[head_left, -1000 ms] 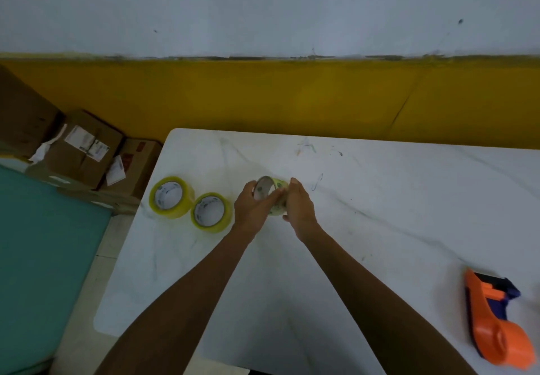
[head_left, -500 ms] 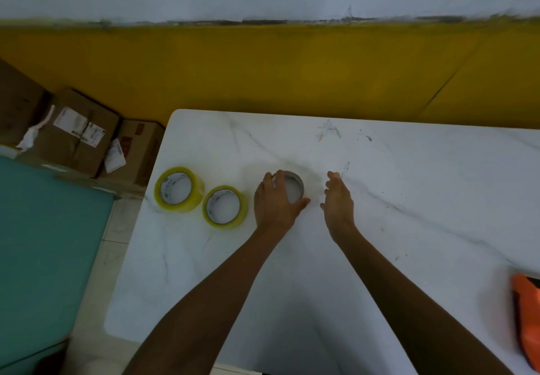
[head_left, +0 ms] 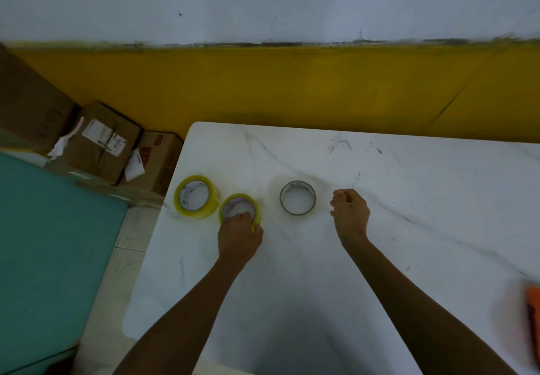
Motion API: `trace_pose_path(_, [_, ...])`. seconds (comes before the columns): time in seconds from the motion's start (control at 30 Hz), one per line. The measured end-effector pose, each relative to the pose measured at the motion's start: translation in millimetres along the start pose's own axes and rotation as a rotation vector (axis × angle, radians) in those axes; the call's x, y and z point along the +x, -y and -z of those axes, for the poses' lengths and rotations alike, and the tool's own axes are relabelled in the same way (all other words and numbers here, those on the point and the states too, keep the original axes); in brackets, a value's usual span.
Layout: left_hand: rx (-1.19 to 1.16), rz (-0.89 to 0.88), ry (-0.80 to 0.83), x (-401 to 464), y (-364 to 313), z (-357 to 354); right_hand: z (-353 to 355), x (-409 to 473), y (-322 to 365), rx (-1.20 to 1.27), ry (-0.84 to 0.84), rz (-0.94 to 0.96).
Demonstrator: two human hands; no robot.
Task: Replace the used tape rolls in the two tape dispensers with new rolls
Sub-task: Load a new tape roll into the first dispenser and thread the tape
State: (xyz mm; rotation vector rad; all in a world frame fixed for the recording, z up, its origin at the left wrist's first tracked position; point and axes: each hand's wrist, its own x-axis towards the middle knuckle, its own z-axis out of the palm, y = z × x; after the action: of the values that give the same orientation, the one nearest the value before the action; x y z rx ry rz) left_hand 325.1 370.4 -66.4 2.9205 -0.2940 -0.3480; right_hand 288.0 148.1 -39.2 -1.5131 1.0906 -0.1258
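Two full yellow tape rolls lie flat near the table's left edge: the far roll (head_left: pixel 196 197) and the near roll (head_left: pixel 239 207). My left hand (head_left: pixel 239 235) grips the near roll, fingers inside its core and thumb on its outer side. A thin, nearly used-up roll (head_left: pixel 297 198) lies flat by itself in the middle. My right hand (head_left: pixel 349 214) hovers just right of it, fingers loosely curled, holding nothing. An orange tape dispenser (head_left: pixel 533 313) shows blurred at the right edge, mostly cut off.
The white marble table (head_left: pixel 409 228) stands against a yellow and white wall. Cardboard boxes (head_left: pixel 102 143) sit on the floor to the left, beside a teal surface (head_left: pixel 52 243).
The used roll, held by both hands a second ago, now lies released on the table. My left hand moved left onto the near yellow roll. My right hand drew back slightly right.
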Motion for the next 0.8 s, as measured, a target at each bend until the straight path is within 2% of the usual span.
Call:
trace_pose_path(0.07, [-0.026, -0.022, -0.013, -3, 1, 0, 3, -2, 1, -0.009, 0.005, -0.002])
trace_pose_path(0.2, [-0.163, 0.127, -0.096, -2, -12, 23, 8, -11, 6, -0.032, 0.026, 0.031])
trace_pose_path(0.33, [-0.52, 0.195, -0.225, 11, -26, 64, 6, -27, 29, 0.003, 0.097, 0.108])
trace_pose_path(0.57, [-0.827, 0.091, -0.218, 14, -94, 151, -4, -78, 106, -0.006, 0.291, 0.37])
trace_pose_path(0.8, [-1.003, -0.083, -0.16, -21, -162, 184, 34, -102, 128, -0.038, 0.111, 0.562])
